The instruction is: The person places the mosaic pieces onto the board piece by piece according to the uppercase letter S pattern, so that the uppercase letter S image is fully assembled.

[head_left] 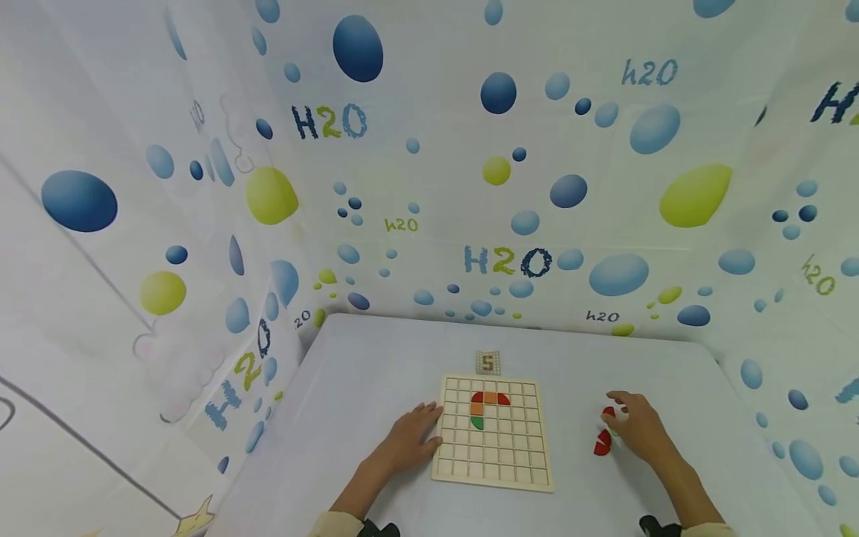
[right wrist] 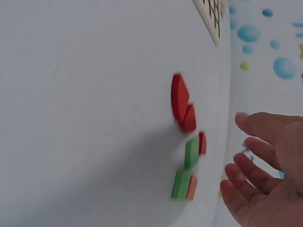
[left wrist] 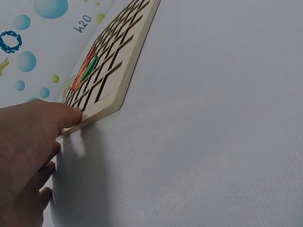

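The loose pieces lie on the bench to the right of the board, in a small scatter: two red pieces touching or nearly so, a smaller-looking red bit close beside a green piece, and another green block with an orange one against it. The right grip is free, thumb and fingers apart and holding nothing; the right wrist view shows it clear of the pieces. The left grip clasps nothing either: it rests at the board's left edge, thumb touching the rim, which should help keep the board from sliding.

The pieces look like painted wood: light, stiff, hard to break, perhaps a little slick on the faces. They are small but thick enough for thumb and forefinger to pinch across the sides. On the reds, opposing the curved side with a straight one looks sound, though a pinch too near a pointed corner could make a piece twist. Where pieces touch, taking an outer, exposed side should avoid nudging the neighbour. The board seems rigid and light too, best held by its plain rim, away from the seated green tile.
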A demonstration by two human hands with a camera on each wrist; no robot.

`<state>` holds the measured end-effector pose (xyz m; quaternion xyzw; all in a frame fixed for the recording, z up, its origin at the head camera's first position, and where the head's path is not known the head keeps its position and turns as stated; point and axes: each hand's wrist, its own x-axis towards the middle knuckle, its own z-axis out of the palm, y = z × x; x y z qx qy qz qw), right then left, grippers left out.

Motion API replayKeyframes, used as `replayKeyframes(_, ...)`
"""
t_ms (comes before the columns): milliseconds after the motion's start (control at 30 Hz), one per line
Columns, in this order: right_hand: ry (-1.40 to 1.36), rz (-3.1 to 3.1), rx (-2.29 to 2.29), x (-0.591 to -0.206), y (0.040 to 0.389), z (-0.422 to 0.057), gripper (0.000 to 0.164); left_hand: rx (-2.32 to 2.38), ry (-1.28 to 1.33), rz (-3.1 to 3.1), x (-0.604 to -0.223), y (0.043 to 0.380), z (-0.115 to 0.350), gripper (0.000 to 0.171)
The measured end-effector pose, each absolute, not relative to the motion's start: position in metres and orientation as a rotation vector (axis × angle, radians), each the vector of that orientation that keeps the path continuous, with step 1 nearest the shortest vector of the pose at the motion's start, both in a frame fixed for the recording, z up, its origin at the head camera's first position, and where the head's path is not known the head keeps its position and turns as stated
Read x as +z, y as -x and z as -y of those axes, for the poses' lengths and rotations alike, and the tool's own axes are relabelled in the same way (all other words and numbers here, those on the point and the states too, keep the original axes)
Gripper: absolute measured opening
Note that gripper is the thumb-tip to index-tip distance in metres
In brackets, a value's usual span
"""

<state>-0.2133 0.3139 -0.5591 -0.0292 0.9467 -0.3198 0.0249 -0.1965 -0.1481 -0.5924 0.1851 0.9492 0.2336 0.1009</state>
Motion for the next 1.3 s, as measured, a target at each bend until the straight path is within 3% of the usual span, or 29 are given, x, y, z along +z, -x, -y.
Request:
replayKeyframes(233,0.033,-2.855,-0.934,-0.573,0.205,-0.347,0.042,0.691,-0.555,-2.802,-0.591,0.196,0.148,0.062)
replayKeyframes(500,-0.003,-2.857,-0.925,-0.579,0.196,-0.349,0.024,0.703,-0.547,-2.804,-0.591,0.195,0.148,0.063)
replayKeyframes(800,-0.071,-2.806,-0.923,-0.585,0.193,-0.356,0.037,0.718,-0.553,-2.805,-0.592,0.195,0.149,0.062)
replayKeyframes(1300,-0.019,-2.949,-0.8,-0.59,0.182,-0.344,0.027,0.744,-0.555,-2.797,-0.589,0.193,0.149,0.062)
